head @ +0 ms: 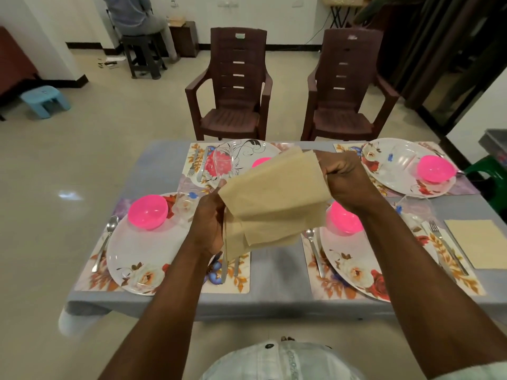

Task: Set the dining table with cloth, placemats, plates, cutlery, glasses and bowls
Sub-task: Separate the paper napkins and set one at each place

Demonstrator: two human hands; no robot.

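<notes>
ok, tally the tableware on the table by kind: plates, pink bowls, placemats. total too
Plates: 4
Pink bowls: 4
Placemats: 4
Total: 12

Both the left hand and the right hand hold beige napkins over the table.

No text, number or brand can be read anywhere. The two brown chairs (233, 86) beyond the fingers each carry a small pale label, but it is too blurred to read.
</notes>
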